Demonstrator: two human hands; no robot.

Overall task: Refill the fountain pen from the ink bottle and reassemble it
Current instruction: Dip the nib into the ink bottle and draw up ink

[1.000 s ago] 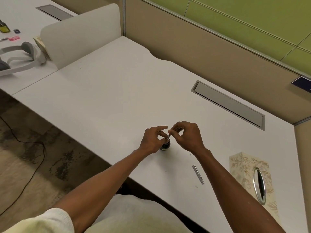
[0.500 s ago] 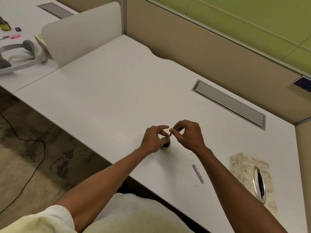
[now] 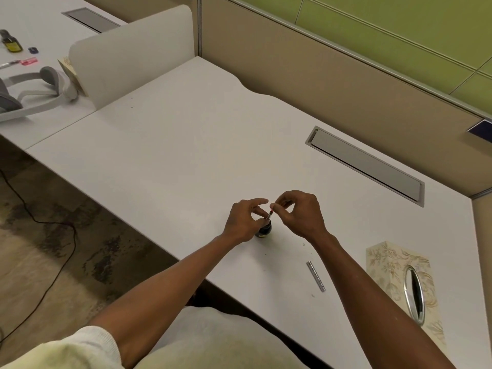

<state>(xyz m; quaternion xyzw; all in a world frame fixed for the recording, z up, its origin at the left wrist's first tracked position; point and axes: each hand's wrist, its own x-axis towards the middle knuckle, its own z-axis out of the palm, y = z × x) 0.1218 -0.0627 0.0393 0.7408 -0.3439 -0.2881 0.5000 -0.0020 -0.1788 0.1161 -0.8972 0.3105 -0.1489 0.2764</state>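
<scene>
A small dark ink bottle stands upright on the white desk, near its front edge and a little right of the middle of the view. A thin pen part rises at a slant from the bottle's mouth, its top leaning toward one o'clock; whether its lower end reaches the ink is too small to tell.

The right hand, at three o'clock from the bottle, pinches the top of that pen part between thumb and forefinger, the other fingers curled above. The left hand, at nine o'clock, curls its thumb and lower fingers round the bottle's neck, with the forefinger stretched out above toward the right hand.

At about five o'clock from the bottle, well apart from it, a slim silver pen barrel lies flat on the desk. Farther out at four o'clock sits a floral tissue box with an oval metal-rimmed opening. A grey cable hatch is set in the desk at one o'clock. At ten o'clock, beyond a white divider, headphones and a small yellow bottle lie on the next desk.
</scene>
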